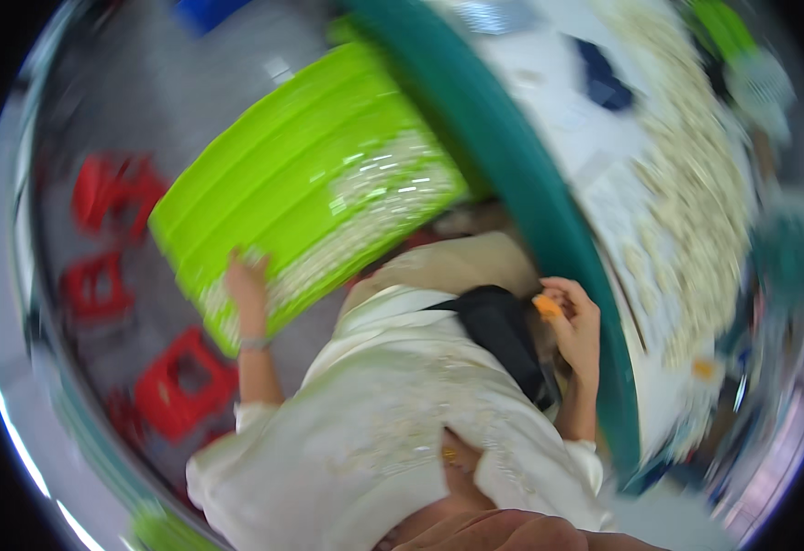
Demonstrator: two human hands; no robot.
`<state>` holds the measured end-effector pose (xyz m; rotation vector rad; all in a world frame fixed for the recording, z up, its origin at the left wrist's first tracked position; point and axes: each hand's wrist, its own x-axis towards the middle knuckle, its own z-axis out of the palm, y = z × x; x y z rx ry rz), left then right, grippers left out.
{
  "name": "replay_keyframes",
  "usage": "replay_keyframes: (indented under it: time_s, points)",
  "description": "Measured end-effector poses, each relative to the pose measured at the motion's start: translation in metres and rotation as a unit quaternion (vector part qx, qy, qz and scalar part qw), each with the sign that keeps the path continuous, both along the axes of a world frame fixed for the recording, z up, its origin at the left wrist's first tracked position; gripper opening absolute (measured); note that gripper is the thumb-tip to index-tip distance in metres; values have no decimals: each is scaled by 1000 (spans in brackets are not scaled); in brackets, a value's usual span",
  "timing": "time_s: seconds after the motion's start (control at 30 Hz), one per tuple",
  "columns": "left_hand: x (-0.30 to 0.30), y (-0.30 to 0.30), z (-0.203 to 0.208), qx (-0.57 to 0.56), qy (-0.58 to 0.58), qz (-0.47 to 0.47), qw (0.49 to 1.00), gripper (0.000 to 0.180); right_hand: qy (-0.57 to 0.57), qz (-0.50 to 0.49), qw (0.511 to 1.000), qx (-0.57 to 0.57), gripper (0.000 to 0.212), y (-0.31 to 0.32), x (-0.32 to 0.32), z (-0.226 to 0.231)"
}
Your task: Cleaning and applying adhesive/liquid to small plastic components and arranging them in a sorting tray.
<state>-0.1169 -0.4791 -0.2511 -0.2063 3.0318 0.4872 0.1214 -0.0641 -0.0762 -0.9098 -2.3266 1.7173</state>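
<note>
My left hand (247, 278) is over the near left end of a ribbed bright-green tray (264, 147), among small whitish pieces (365, 225) strewn along the tray's near side. Motion smears its fingers, so I cannot tell whether they hold a piece. My right hand (578, 326) is beside the table's green edge, fingers curled in. A small orange thing (547, 306) shows at its thumb; whether it is worn or pinched is unclear. A black bag or pouch (498, 335) lies against my waist, left of that hand.
To the right, a white table (604, 151) with a thick green rim (521, 170) bears a long heap of pale pieces (696, 211) and a dark blue item (601, 75). Red stools (184, 384) stand on the grey floor at left. A blue object (207, 13) is at the far left.
</note>
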Motion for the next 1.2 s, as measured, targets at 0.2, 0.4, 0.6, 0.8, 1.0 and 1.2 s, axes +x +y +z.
replay_keyframes:
  time_s: [0.2, 0.4, 0.6, 0.8, 1.0, 1.2]
  points:
    - [-28, 182, 121, 311, 75, -319, 892, 35, 60, -352, 916, 182, 29, 51, 77, 51]
    - [17, 408, 219, 350, 100, -749, 554, 32, -19, -352, 869, 347, 33, 80, 123, 48]
    - [50, 520, 217, 184, 73, -895, 401, 30, -58, -66, 889, 450, 36, 96, 90, 40]
    - [50, 547, 223, -5, 26, -926, 375, 29, 1, -63, 899, 433, 32, 103, 83, 44]
    - [-19, 468, 267, 419, -38, -771, 478, 28, 128, -162, 904, 375, 25, 43, 61, 71]
    - [-101, 237, 219, 490, -86, -451, 741, 34, 79, 147, 973, 161, 22, -18, -79, 0]
